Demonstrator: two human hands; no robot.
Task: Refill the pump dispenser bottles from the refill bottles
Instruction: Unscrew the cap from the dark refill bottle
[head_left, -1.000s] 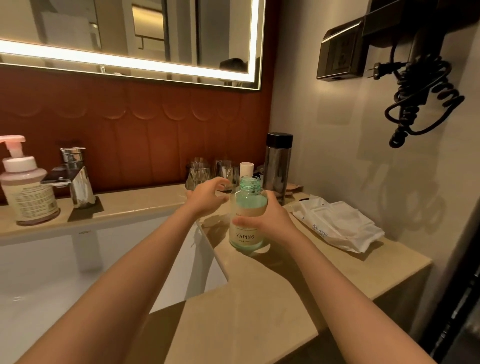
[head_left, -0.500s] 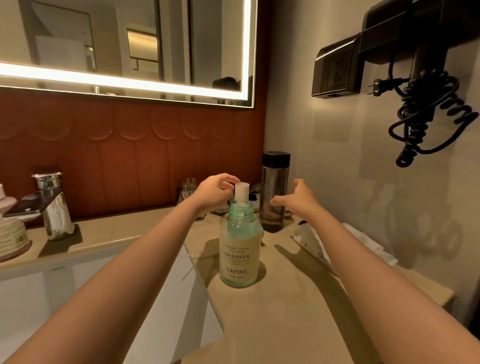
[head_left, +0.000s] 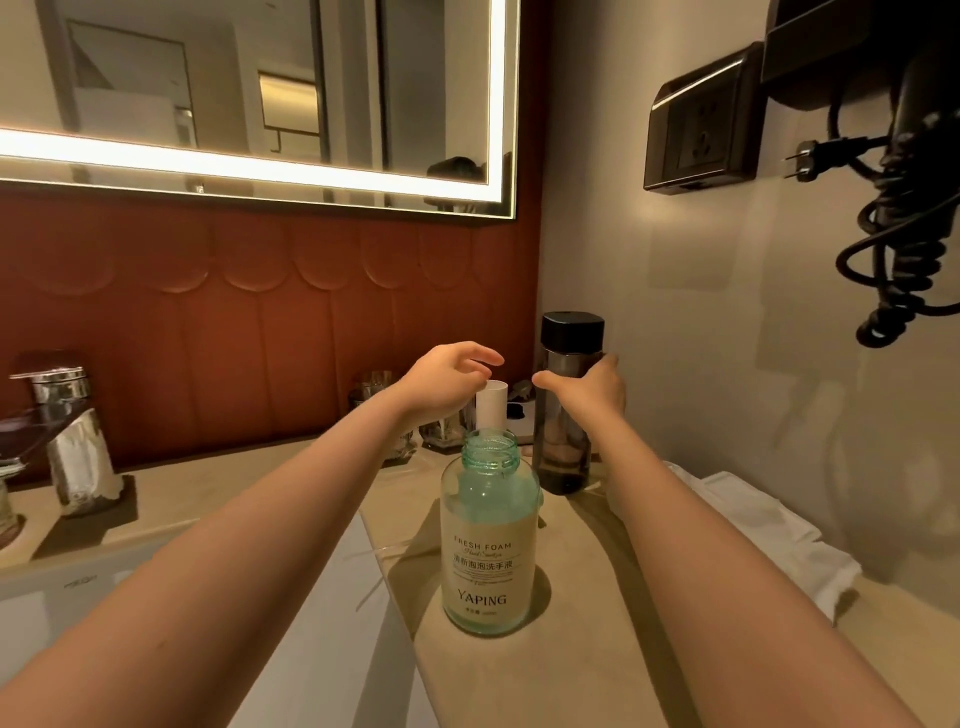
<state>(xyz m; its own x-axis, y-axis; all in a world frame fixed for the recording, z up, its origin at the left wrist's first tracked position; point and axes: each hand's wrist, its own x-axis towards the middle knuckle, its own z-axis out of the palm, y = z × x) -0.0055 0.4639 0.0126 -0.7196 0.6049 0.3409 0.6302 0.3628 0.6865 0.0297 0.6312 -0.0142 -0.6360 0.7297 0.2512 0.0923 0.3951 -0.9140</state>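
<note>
I have the pale green glass dispenser bottle, pump off and neck uncovered, standing upright on the beige stone worktop just below the middle of the frame. It looks partly filled.

Both hands reach past it toward the back of the frame. My left hand arches loosely over the top of a slim white cylinder right behind the green neck. It holds nothing, and I cannot tell if a fingertip touches. My right hand is spread wide in front of the tall smoked dark bottle with the black cap, thumb to one side and fingers to the other, not closed on it.

I judge the dark bottle to be the refill, so the step is fetching it. To do it well, I'd close the right hand low on the body rather than on the cap. I'd lift it straight up and bring it round the open neck, not over it, because a knock could tip the green bottle. The folded white cloth at the right edge is handy for drips.
</note>
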